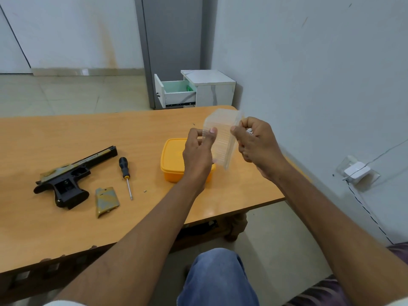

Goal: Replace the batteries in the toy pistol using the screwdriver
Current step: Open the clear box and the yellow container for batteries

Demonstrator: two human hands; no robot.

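Both hands, left hand (pixel 198 149) and right hand (pixel 256 142), pinch a clear plastic container (pixel 220 138) above the yellow box (pixel 172 160), the right perhaps also clutching 1 battery (pixel 250 131).

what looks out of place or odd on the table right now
A tiny loose screw lies alone on the table, right of the screwdriver tip, easy to lose. The toy pistol grip is open, its cover lying beside it. Another small dark speck sits farther back; too small to identify.

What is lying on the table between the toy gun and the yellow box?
In the head view, the screwdriver, the battery cover and a tiny screw lie between the toy pistol and the yellow box.
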